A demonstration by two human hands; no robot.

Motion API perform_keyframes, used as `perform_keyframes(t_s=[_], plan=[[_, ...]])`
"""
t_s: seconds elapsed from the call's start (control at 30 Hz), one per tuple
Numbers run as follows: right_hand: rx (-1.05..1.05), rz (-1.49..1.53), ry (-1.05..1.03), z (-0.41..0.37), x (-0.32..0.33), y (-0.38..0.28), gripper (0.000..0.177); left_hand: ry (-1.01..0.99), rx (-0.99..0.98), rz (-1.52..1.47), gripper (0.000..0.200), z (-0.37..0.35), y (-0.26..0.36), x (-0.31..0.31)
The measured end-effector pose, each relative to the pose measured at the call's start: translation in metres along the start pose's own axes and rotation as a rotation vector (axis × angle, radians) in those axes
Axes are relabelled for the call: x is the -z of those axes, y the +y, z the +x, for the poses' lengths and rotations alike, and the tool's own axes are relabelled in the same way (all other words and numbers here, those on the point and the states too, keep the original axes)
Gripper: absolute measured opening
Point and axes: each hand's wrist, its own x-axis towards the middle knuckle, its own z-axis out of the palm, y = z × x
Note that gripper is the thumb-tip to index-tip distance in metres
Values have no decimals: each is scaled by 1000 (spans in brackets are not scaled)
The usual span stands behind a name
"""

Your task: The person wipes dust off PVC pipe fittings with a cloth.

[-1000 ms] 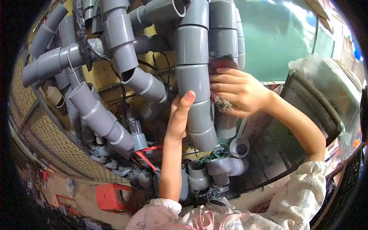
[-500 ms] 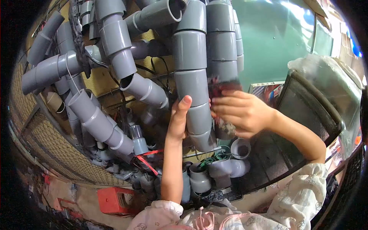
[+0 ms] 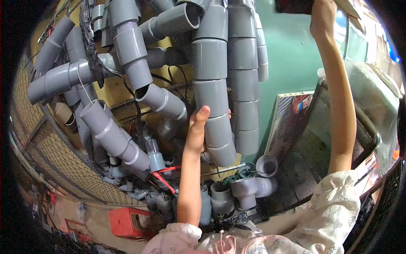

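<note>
My left hand point(image 3: 198, 131) is wrapped round the lower part of a hanging column of grey plastic pipe couplings point(image 3: 210, 98), its thumb on the near side and fingertips showing at the far edge. My right hand point(image 3: 323, 20) is raised at the top right, closed on a dark reddish-brown flat thing point(image 3: 296, 6) that the frame edge cuts off. Its kind cannot be made out. A second column of grey couplings point(image 3: 244, 84) hangs just right of the held one.
Many more grey pipe fittings point(image 3: 163, 101) hang at the left and stand below. A green panel point(image 3: 287, 55) is behind. At the right are a black-framed chair back point(image 3: 334, 114) and clear plastic sheeting point(image 3: 370, 93). A red stool point(image 3: 127, 222) stands on the floor.
My right hand has moved from the second column up to the top right, taking the dark thing with it. That column is now uncovered. My left hand keeps its hold.
</note>
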Motion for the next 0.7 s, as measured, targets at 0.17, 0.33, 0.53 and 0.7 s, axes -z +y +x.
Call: perform_keyframes(t_s=[0.17,0.33,0.53,0.7], plan=[[796,-439,-356,-1,-23,35,22,21,23,28,63,-2,2,-2],[695,-477,-710,-62,-26,19,35,9,39,-36,64,-6,5,-4],[820,-306,-812,-29,-23,29,24,12,20,5,65,-5,8,-6],[554,-303,-721,-45,-15,32,22,14,19,81,63,-5,8,-2]])
